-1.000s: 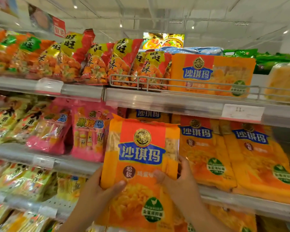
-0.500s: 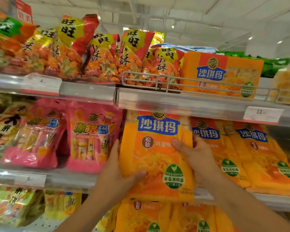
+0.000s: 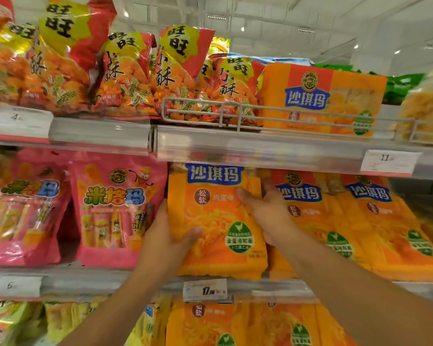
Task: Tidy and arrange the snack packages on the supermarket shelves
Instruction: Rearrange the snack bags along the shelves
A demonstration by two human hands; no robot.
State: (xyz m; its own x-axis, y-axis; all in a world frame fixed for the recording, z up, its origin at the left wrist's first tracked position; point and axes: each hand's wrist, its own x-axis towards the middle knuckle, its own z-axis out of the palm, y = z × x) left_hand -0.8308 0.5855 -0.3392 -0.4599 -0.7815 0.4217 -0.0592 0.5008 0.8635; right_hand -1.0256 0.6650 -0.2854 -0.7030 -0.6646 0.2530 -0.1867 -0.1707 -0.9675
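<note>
Standing upright on the middle shelf, orange package, squeezed between pink bags and matching orange packs to keep rows tidy. Clamped on its edges, left hand low, right hand higher, steadying.

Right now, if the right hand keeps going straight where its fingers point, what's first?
Probably the orange package it already holds: the right hand points left across its front, thumb on its face. Depth is unclear.
</note>
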